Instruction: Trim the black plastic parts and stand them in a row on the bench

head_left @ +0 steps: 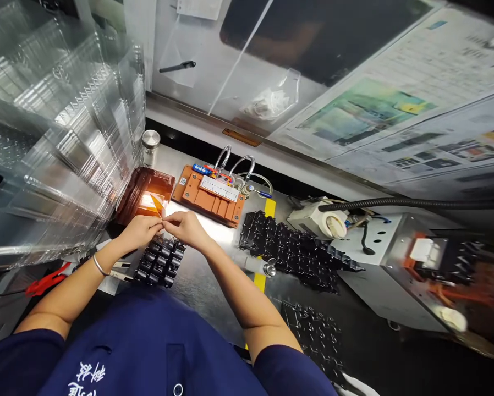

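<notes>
My left hand (141, 230) and my right hand (186, 227) meet at the fingertips, both closed in a pinch. Between them they hold the lower end of a thin orange film strip (157, 204), whose pointed end sticks up and to the left. Behind it lies a stack of translucent orange-brown sheets (128, 199), with bright light shining on part of it. Just below my hands sits a black molded tray (158, 263) with rows of pockets. To the right of the stack is an orange fixture block (189, 192) with a white ruler (219, 188) across it.
Clear plastic trays (86, 126) are piled high at the left. A steel-lidded jar (151, 144) stands at the back. Black molded trays (288, 247) lie right of centre, near a small bottle (267, 268). A grey machine box (379, 280) fills the right, with a black hose (416, 204) above.
</notes>
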`<state>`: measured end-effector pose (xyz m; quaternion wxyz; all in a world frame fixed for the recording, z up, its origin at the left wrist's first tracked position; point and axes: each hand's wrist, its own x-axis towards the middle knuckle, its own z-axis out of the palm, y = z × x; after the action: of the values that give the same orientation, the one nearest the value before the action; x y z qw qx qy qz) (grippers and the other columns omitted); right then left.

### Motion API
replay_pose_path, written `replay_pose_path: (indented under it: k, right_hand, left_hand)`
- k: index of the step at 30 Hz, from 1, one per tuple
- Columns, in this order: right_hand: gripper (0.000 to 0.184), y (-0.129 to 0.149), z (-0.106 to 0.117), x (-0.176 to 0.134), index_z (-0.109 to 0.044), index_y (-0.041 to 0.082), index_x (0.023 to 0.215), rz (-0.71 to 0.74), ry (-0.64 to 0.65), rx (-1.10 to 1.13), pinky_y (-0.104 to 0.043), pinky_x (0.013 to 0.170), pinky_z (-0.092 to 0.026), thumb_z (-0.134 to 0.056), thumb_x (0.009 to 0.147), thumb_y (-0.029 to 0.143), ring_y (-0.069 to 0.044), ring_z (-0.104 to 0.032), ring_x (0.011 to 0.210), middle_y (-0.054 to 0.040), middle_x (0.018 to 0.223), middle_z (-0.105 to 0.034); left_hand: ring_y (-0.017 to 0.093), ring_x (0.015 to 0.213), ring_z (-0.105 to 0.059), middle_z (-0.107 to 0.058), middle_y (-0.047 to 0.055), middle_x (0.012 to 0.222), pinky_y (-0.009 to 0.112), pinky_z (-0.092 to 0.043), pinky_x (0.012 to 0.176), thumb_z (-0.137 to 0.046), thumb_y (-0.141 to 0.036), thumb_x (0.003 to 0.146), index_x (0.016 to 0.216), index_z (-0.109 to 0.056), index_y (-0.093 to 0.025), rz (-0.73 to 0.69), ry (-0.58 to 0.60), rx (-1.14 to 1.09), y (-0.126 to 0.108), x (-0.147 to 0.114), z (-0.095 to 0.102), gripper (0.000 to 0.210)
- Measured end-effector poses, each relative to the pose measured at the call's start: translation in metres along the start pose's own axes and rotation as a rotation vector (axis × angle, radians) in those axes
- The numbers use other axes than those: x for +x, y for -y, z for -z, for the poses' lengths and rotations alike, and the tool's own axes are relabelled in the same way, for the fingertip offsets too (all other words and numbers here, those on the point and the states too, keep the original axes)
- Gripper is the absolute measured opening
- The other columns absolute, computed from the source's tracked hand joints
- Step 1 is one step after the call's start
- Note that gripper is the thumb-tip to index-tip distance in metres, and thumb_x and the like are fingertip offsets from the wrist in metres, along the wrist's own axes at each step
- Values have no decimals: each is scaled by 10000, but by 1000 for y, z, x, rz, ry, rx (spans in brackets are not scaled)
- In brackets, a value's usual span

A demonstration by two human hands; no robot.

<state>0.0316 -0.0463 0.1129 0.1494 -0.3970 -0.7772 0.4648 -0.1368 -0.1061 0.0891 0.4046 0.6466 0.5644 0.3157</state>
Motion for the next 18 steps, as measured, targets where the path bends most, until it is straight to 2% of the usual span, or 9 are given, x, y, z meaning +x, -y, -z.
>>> replay_pose_path:
  k: [4, 8, 10, 13, 16, 18]
  right_hand:
    - [151, 6, 19, -1, -768, 140, 757, -46, 137, 85, -188, 542, -403, -628, 770, 196, -105, -593, 589, -1, 648, -708]
    - [180, 4, 23, 4, -753, 126, 694, -117, 231, 214, -193, 517, -410, -708, 700, 300, -97, -565, 538, -3, 580, -677]
    - [174, -3, 23, 5, -728, 117, 635, -214, 190, 368, -205, 495, -441, -742, 633, 290, -107, -573, 501, -14, 530, -655]
    - [170, -22, 30, -3, -682, 120, 586, -352, -80, 546, -245, 485, -505, -768, 542, 261, -143, -616, 482, -32, 506, -649]
    - [209, -49, 46, -29, -648, 149, 620, -397, -437, 545, -245, 500, -533, -728, 582, 337, -141, -640, 505, -17, 535, -652]
    - [248, -64, 54, -53, -622, 162, 637, -414, -666, 526, -238, 492, -533, -698, 609, 396, -132, -637, 501, -6, 546, -643]
  left_hand:
    - [172, 692, -648, -726, 48, 748, 270, -477, 684, -526, -273, 858, 787, -723, -181, -64, 45, 49, -3, 0, -1, 229]
    - [157, 724, -670, -745, 34, 798, 242, -493, 708, -547, -260, 851, 842, -738, -189, -74, 66, 63, -5, -6, -7, 204]
    - [137, 687, -665, -737, 16, 765, 215, -496, 679, -549, -285, 862, 842, -734, -189, -44, 49, 75, -5, -9, -9, 210]
    - [131, 628, -641, -705, 18, 703, 209, -488, 624, -469, -336, 910, 848, -704, -159, 88, -98, 150, 5, -9, -4, 301]
    - [176, 715, -654, -706, 74, 786, 260, -490, 665, -340, -315, 951, 937, -660, -125, 281, -320, 284, 29, 2, 4, 373]
    - [214, 788, -663, -709, 104, 842, 297, -487, 714, -353, -291, 942, 948, -649, -128, 389, -399, 369, 48, 14, 6, 338]
